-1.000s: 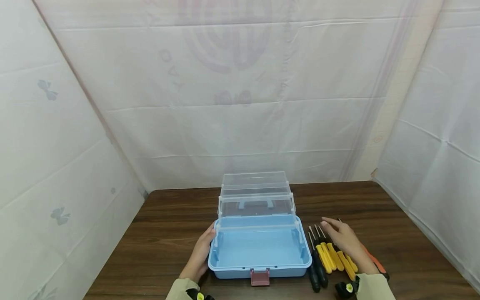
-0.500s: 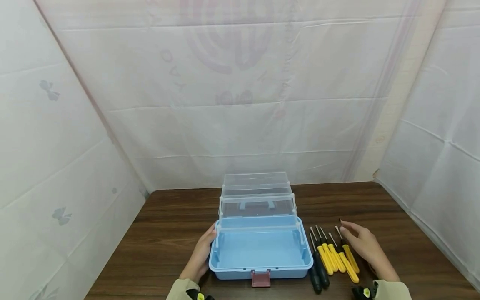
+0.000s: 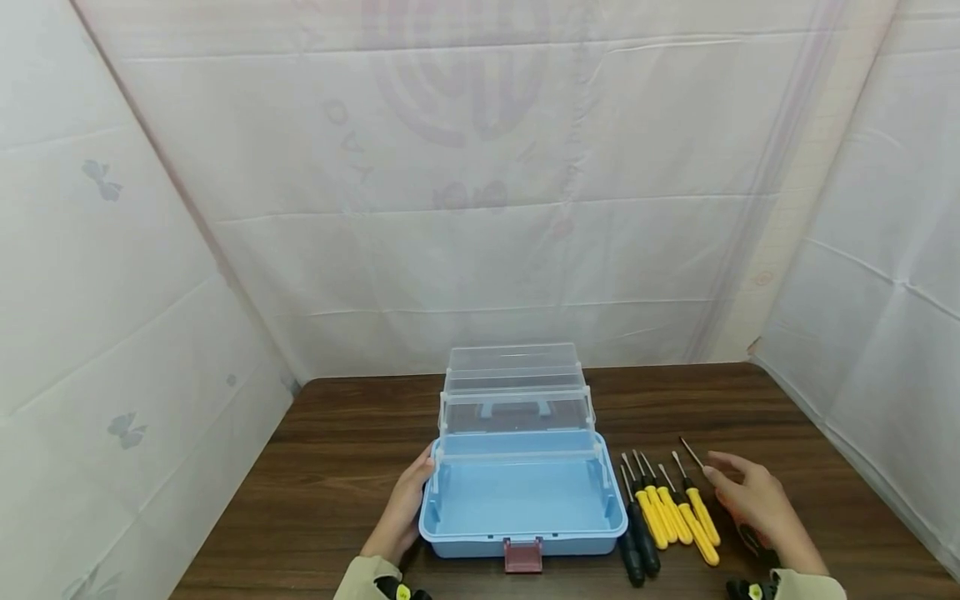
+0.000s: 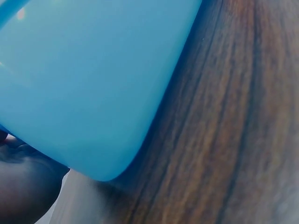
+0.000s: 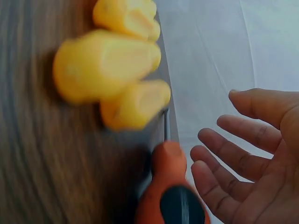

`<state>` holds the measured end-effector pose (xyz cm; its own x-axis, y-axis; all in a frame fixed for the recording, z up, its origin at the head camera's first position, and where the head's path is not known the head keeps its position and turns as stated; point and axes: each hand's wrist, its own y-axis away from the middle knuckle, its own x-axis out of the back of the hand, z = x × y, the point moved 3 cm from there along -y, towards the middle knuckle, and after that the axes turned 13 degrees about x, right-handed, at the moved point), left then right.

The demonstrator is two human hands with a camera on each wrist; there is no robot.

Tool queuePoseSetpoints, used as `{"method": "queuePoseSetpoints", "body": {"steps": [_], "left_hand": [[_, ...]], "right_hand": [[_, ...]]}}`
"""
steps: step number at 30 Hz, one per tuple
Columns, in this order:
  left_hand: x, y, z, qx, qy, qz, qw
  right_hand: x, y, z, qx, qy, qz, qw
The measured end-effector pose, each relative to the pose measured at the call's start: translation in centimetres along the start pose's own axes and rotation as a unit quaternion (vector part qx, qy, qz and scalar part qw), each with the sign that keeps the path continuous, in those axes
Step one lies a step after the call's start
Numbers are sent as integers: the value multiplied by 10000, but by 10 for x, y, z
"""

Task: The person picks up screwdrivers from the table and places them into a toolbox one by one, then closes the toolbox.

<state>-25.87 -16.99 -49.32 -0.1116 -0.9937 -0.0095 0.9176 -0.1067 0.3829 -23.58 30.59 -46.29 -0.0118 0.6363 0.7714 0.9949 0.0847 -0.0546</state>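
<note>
My left hand (image 3: 402, 510) grips the left side of a light blue toolbox (image 3: 517, 546), whose clear lid (image 3: 513, 360) stands raised at the back. In the left wrist view, the box's smooth wall (image 4: 103, 93) fills much of the picture and part of a finger (image 4: 30, 179) shows by its corner. My right hand (image 3: 757, 500) hovers over a screwdriver with an orange and black handle (image 5: 163, 186), its thin shaft pointing away. Its fingers are spread and hold nothing in the right wrist view. The hand partly hides that handle in the head view.
Several yellow-handled screwdrivers (image 3: 701, 515) lie side by side between the box and my right hand. Two black-handled screwdrivers (image 3: 636, 542) lie right beside the box. White sheets (image 3: 487, 250) hang around the dark wooden table (image 3: 352, 433) at the back and sides.
My right hand has moved right across the yellow-handled screwdrivers, uncovering them, and now sits over the orange-handled one. The left hand and the box have stayed put.
</note>
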Motion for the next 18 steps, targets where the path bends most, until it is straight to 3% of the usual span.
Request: {"method": "queuePoseSetpoints", "body": {"steps": [18], "left_hand": [[1, 0, 0, -31, -25, -54, 10000]], "right_hand": [[0, 10, 26, -1, 382, -470, 9982]]}}
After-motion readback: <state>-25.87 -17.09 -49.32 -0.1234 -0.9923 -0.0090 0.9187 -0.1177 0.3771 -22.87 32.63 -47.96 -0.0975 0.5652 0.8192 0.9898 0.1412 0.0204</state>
